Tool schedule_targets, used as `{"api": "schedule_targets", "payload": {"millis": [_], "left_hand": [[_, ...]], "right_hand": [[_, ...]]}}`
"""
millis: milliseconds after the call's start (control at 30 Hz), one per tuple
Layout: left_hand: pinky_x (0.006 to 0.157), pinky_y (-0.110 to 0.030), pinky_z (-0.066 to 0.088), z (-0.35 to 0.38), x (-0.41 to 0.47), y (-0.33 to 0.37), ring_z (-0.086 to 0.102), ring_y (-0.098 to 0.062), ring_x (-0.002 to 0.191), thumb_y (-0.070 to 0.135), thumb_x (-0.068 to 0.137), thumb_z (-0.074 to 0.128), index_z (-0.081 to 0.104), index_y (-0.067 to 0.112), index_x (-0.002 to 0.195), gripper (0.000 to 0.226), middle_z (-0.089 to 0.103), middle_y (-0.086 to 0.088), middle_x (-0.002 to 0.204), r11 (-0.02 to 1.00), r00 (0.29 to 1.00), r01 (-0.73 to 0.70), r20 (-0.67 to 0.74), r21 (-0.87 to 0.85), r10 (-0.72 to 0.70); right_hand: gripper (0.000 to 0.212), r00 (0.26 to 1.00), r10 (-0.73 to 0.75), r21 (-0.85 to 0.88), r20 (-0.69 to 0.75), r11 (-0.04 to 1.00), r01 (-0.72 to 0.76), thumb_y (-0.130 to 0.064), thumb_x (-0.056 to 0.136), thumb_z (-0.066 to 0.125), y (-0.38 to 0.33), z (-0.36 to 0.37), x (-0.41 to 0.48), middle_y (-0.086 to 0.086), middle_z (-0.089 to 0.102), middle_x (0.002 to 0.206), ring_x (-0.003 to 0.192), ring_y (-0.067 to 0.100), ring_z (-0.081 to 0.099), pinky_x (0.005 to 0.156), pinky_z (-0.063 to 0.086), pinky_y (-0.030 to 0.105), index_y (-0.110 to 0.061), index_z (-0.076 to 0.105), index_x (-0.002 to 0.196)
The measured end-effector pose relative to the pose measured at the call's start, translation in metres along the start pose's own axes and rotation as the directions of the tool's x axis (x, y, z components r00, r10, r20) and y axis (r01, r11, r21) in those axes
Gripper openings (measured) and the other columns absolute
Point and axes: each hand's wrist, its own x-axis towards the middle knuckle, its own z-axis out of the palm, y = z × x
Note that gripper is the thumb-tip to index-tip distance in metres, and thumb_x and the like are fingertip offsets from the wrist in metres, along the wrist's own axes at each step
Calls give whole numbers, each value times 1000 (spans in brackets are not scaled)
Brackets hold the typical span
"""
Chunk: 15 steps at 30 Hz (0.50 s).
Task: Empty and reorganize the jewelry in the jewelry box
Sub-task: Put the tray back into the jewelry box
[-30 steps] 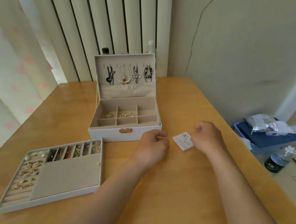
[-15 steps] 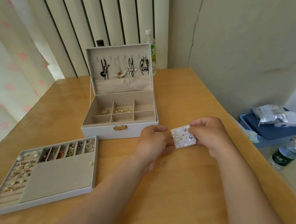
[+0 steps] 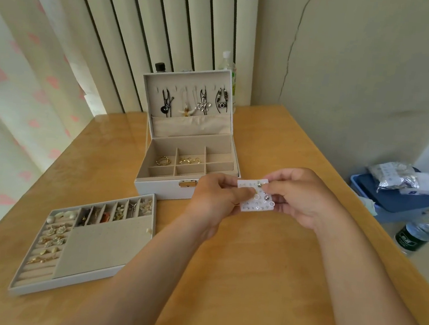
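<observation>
Head view, looking down over a wooden table [image 3: 261, 286]: both hands are raised just in front of the open jewelry box [image 3: 160, 189] and share a small white earring card [image 3: 255, 202] dotted with tiny silver studs and little hoops. The left hand [image 3: 215, 196] pinches the card's left edge, thumb lying across its face with the fingers curled behind. The right hand [image 3: 302, 198] pinches the upper right corner, fingertips bunched beside a stud there; whether they grip that stud or only the card is hard to make out at this size. The box stands near the far edge of the table, its lid [image 3: 184, 132] upright, with four necklaces [image 3: 203, 105] hanging inside it above a fabric pocket. In the divided base, gold rings [image 3: 163, 161] lie in the back left compartment and more gold pieces [image 3: 188, 160] in the one beside it. The removed tray [image 3: 104, 246] sits on the table to the left, apart from the box, its ring rolls and narrow slots filled with earrings and small ornaments. Two bottles [image 3: 229, 66] stand behind the lid. Off the table to the right are a blue bin [image 3: 400, 200] topped with foil packets [image 3: 392, 175], and a water bottle [image 3: 418, 231] on the floor.
</observation>
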Motion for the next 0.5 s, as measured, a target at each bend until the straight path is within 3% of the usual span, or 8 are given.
{"api": "schedule_targets", "payload": {"millis": [267,400,500], "left_hand": [[57,-27,53,-37,-20,6,70,-20,73,2,79,80,63,6,94,23,67,-7,82,997,998,-55,-40,59,57],[61,-30,55,-56,-29,6,70,-22,75,3,79,80,63,6,95,23,67,-10,85,996,997,-64,-49,64,68],[69,-38,57,-70,-34,5,73,-34,86,8,79,82,61,8,93,25,70,-20,92,997,996,-62,-55,44,64]], "right_hand": [[10,997,-35,-54,64,998,38,-3,85,74,-9,39,-18,11,69,74,57,18,60,59,55,33,0,70,94],[13,995,-47,-78,89,996,54,-2,85,73,-12,58,-26,11,67,74,56,16,59,56,54,31,3,68,97],[13,992,-49,-66,116,996,57,-2,86,73,-14,70,-30,11,66,76,57,17,58,55,53,31,3,68,98]]}}
